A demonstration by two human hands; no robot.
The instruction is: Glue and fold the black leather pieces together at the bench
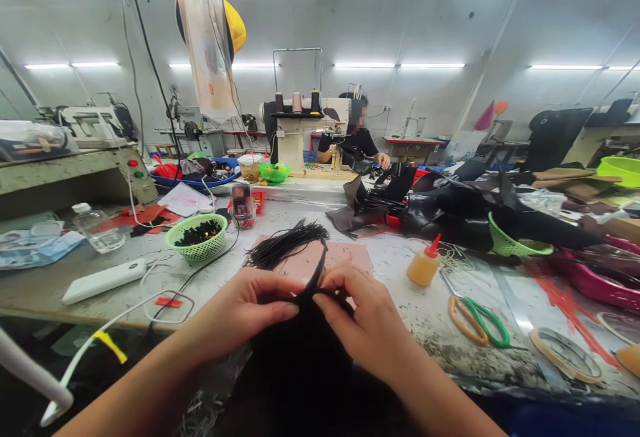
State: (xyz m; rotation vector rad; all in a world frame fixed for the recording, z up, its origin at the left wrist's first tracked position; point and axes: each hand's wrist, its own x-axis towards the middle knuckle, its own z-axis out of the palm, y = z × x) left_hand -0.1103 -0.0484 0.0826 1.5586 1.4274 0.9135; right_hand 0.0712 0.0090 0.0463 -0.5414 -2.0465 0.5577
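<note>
My left hand and my right hand meet at the front edge of the table, both closed with thumbs and fingertips pinching. Between them is a narrow black strip, bent at the grip, with one end sticking up and away. Its lower part merges with the dark area below, so its full shape is hidden. Just beyond my fingers, a bundle of thin black cords lies partly on a pinkish board.
A green basket of small black pieces and a white power strip are on the left. To the right are a glue bottle, scissors, a tape roll and piled black material. A co-worker sits behind a sewing machine.
</note>
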